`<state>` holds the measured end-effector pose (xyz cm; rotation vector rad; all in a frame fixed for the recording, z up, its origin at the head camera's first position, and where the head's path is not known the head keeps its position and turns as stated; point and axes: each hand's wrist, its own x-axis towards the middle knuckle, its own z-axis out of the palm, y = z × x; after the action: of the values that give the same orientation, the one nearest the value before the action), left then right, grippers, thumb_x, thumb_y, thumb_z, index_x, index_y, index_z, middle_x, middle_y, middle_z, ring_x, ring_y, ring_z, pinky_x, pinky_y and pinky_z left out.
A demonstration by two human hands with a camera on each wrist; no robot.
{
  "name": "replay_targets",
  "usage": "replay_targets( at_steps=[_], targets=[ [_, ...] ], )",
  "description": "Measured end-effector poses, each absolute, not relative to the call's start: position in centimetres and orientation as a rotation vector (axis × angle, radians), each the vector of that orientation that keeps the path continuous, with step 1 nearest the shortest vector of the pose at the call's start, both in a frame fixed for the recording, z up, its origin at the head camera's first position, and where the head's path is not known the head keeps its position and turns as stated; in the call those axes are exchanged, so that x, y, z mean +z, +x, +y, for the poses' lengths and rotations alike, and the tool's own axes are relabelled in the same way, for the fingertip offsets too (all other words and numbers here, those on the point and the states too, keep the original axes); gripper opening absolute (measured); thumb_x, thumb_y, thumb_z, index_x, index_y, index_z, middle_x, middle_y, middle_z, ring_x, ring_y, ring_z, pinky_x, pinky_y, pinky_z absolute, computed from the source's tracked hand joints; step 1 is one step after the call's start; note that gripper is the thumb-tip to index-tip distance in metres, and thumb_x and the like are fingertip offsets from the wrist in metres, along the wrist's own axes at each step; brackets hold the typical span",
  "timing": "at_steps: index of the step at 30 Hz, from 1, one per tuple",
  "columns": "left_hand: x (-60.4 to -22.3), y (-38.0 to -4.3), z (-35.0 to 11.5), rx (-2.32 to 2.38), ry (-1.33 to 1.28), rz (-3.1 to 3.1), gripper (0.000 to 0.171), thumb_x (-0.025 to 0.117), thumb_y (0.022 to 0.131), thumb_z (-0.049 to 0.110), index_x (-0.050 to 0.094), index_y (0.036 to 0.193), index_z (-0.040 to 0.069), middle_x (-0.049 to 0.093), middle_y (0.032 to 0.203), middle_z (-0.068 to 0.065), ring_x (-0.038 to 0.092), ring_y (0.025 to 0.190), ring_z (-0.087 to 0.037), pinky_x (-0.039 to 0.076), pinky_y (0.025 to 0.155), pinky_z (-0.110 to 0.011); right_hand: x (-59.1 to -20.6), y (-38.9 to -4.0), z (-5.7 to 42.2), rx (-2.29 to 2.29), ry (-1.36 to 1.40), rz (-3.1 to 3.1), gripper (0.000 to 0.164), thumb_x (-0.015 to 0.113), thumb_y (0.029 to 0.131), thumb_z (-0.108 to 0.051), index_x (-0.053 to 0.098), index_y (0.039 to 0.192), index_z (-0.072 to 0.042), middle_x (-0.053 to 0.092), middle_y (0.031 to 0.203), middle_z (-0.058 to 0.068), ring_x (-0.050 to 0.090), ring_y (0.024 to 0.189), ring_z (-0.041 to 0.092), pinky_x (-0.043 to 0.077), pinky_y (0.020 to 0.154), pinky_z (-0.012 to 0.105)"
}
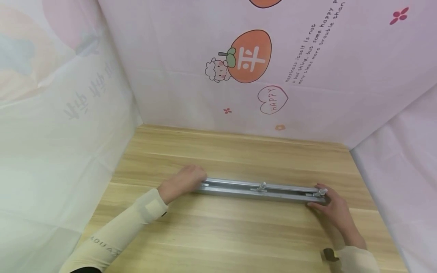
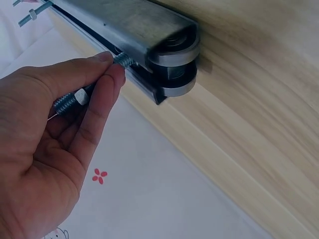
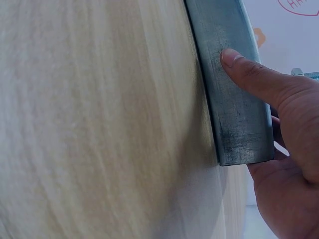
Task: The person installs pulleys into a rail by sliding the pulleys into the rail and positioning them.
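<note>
A long grey metal channel rail (image 1: 235, 187) lies on the wooden tabletop with its slot facing up. At its left end, my left hand (image 1: 187, 179) pinches a threaded bolt (image 2: 123, 60) between thumb and fingers, and a nut (image 2: 81, 96) shows inside the curled palm. Rollers (image 2: 182, 88) sit in the rail's open end beside that hand. My right hand (image 1: 336, 208) grips the right end, thumb on the near side wall and fingers round the far side. Another upright bolt (image 1: 320, 192) stands in the slot by the right hand, and a further bolt (image 1: 262, 186) near mid-rail.
The wooden tabletop (image 1: 239, 235) runs under the rail to both sides. Printed white cloth (image 1: 170, 76) rises as a wall behind it, with more cloth at the left (image 1: 68, 151) and right (image 1: 403, 163).
</note>
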<state>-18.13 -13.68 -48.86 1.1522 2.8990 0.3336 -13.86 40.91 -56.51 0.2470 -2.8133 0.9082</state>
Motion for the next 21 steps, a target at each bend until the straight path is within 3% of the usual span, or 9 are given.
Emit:
replay_targets(
  at_steps=[3, 4, 5, 8, 11, 21],
  targets=[
    [-48.7, -18.0, -13.2, 0.303, 1.149, 2.904, 0.033, 0.067, 0.082, -0.008, 0.054, 0.064, 0.016, 0.056, 0.065, 0.002, 0.045, 0.058, -0.012, 0.044, 0.052, -0.029, -56.6, -13.8, 40.9, 0.895, 0.254, -2.805, 0.078, 0.096, 0.072, -0.012, 0.061, 0.140, 0.002, 0.058, 0.144, 0.033, 0.054, 0.128, 0.060, 0.030, 0.124, 0.031],
    [-48.6, -18.0, -13.1, 0.292, 1.143, 2.905, 0.032, 0.067, 0.082, -0.007, 0.055, 0.064, 0.016, 0.057, 0.066, 0.001, 0.046, 0.058, -0.013, 0.045, 0.052, -0.030, -56.7, -13.8, 40.9, 0.895, 0.257, -2.804, 0.078, 0.096, 0.072, -0.012, 0.061, 0.140, 0.002, 0.058, 0.144, 0.033, 0.053, 0.128, 0.060, 0.029, 0.123, 0.029],
    [-48.6, -18.0, -13.0, 0.288, 1.132, 2.904, 0.031, 0.067, 0.082, -0.007, 0.055, 0.064, 0.015, 0.058, 0.066, 0.001, 0.047, 0.058, -0.014, 0.046, 0.052, -0.031, -56.7, -13.8, 40.9, 0.893, 0.258, -2.805, 0.078, 0.096, 0.072, -0.013, 0.061, 0.140, 0.002, 0.058, 0.144, 0.032, 0.054, 0.128, 0.060, 0.030, 0.123, 0.031],
    [-48.6, -18.0, -12.8, 0.282, 1.110, 2.900, 0.031, 0.066, 0.082, -0.008, 0.055, 0.064, 0.015, 0.057, 0.067, 0.001, 0.048, 0.059, -0.014, 0.047, 0.053, -0.031, -56.6, -13.9, 40.9, 0.905, 0.257, -2.807, 0.078, 0.096, 0.071, -0.012, 0.061, 0.139, 0.003, 0.057, 0.143, 0.034, 0.053, 0.127, 0.061, 0.037, 0.120, 0.056],
    [-48.6, -18.1, -12.6, 0.300, 1.116, 2.901, 0.031, 0.066, 0.081, -0.008, 0.055, 0.064, 0.015, 0.056, 0.066, 0.001, 0.047, 0.059, -0.014, 0.046, 0.053, -0.031, -56.5, -13.9, 40.9, 0.921, 0.245, -2.817, 0.079, 0.096, 0.071, -0.012, 0.059, 0.139, 0.004, 0.056, 0.143, 0.036, 0.051, 0.127, 0.063, 0.038, 0.106, 0.075],
    [-48.8, -18.2, -11.9, 0.305, 1.117, 2.899, 0.033, 0.065, 0.083, -0.008, 0.054, 0.064, 0.016, 0.054, 0.065, 0.003, 0.044, 0.059, -0.013, 0.045, 0.053, -0.030, -56.6, -14.0, 41.1, 0.922, 0.243, -2.823, 0.080, 0.096, 0.071, -0.012, 0.059, 0.139, 0.004, 0.056, 0.143, 0.036, 0.051, 0.127, 0.063, 0.039, 0.102, 0.077]
  ],
)
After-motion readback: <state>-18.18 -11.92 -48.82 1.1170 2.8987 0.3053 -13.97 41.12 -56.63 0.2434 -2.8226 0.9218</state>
